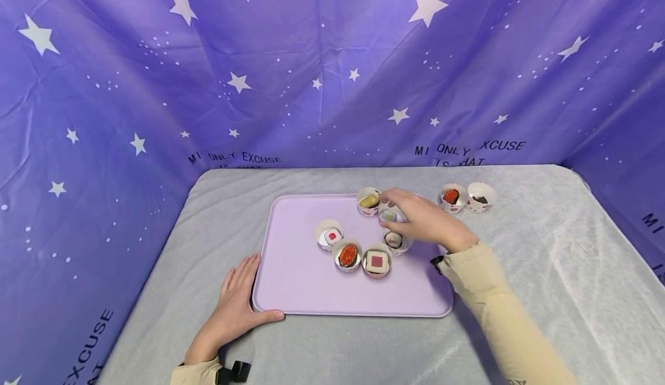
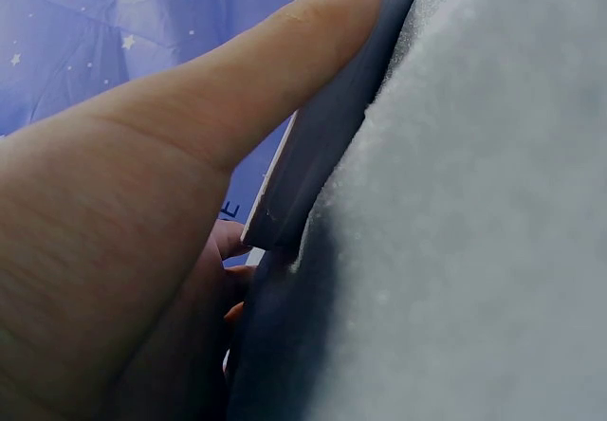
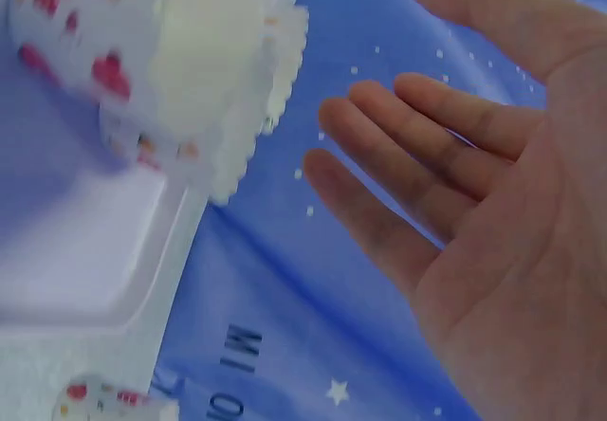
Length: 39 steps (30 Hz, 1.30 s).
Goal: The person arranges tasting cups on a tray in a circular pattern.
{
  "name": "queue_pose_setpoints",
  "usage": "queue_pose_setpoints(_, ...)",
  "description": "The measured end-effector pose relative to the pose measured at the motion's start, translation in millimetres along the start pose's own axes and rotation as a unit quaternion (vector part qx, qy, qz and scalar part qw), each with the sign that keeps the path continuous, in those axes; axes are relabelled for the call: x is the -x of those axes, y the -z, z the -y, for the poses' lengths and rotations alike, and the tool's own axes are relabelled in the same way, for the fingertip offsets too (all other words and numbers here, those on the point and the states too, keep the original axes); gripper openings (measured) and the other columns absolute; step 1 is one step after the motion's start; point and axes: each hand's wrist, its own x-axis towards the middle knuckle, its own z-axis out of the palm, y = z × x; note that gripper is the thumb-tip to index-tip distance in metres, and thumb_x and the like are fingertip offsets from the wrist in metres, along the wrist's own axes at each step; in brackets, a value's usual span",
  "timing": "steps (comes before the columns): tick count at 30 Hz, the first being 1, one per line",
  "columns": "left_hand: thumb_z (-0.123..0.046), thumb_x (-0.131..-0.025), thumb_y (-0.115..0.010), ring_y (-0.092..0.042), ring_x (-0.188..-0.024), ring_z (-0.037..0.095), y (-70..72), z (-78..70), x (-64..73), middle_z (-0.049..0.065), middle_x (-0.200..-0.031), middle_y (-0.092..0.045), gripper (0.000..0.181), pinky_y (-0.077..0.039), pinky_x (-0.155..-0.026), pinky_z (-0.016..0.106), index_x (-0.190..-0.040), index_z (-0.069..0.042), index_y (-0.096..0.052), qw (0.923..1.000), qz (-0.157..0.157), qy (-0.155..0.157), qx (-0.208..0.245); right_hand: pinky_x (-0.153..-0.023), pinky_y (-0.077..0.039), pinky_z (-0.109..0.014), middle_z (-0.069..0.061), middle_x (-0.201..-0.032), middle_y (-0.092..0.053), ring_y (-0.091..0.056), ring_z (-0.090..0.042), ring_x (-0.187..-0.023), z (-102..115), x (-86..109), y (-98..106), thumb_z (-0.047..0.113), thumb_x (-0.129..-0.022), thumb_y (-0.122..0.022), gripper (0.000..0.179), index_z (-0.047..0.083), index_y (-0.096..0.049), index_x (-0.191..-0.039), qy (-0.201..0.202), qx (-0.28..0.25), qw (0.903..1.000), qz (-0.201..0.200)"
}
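My left hand (image 1: 236, 301) rests at the near left corner of a lilac tray (image 1: 296, 292), straight fingers along its left side and thumb on the front edge. Over the tray's right part hovers my right hand (image 1: 423, 217), its fingers spread and nothing between them in the right wrist view. Just below its fingertips sits a paper cup with a green-centred sushi piece (image 1: 388, 216). Beside that stand a cup with a yellow-topped piece (image 1: 369, 201) and a cup with a round roll (image 1: 393, 239), partly hidden by the hand.
More paper cups on the tray hold a roe-topped sushi (image 1: 347, 255), a square piece with a red centre (image 1: 377, 261) and a white piece with a red dot (image 1: 332, 236). Behind the tray's right end, a roe cup (image 1: 451, 197) and another cup (image 1: 481, 199) stand on grey cloth.
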Motion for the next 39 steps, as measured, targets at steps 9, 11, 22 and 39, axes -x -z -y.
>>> queue_pose_setpoints(9,-0.066,-0.066,-0.081,-0.016,-0.150,0.039,-0.4,1.2,-0.7,0.020,-0.161,-0.024,0.127,-0.007,-0.117,0.062,-0.158,-0.003,-0.019,0.9999,-0.009,-0.006,0.002,-0.101,-0.048,-0.053,-0.018,-0.133,-0.059,-0.058,-0.034,-0.120,-22.5,16.6,15.0,0.028,-0.092,-0.071,0.056,0.004,-0.051,-0.138,-0.025,0.001,0.9995,-0.019)
queue_pose_setpoints(11,-0.066,-0.066,-0.081,-0.016,-0.150,0.039,-0.9,1.9,-1.1,0.020,-0.161,-0.024,0.127,-0.007,-0.117,0.062,-0.158,-0.003,-0.019,0.9999,-0.010,-0.008,0.000,-0.103,-0.047,-0.054,-0.019,-0.135,-0.057,-0.056,-0.035,-0.123,-27.9,19.9,18.3,0.028,-0.092,-0.071,0.057,0.003,-0.050,-0.139,-0.028,0.002,0.9993,-0.026)
queue_pose_setpoints(22,-0.066,-0.065,-0.082,-0.015,-0.151,0.038,-2.9,4.8,-0.1,0.018,-0.162,-0.023,0.129,-0.006,-0.118,0.061,-0.159,-0.005,-0.018,1.0000,-0.004,-0.001,0.003,-0.097,-0.047,-0.055,-0.019,-0.133,-0.055,-0.057,-0.034,-0.111,-57.6,39.4,33.2,0.032,-0.092,-0.071,0.059,-0.001,-0.051,-0.136,-0.046,0.008,0.9976,-0.051)
queue_pose_setpoints(39,-0.066,-0.066,-0.081,-0.017,-0.150,0.039,-3.4,5.5,1.8,0.020,-0.161,-0.024,0.128,-0.008,-0.117,0.061,-0.158,-0.004,-0.019,0.9998,-0.013,-0.010,-0.005,-0.100,-0.043,-0.061,-0.021,-0.139,-0.049,-0.050,-0.044,-0.122,-104.3,60.7,48.9,0.026,-0.089,-0.075,0.061,-0.002,-0.050,-0.137,-0.105,-0.049,0.9903,-0.078)
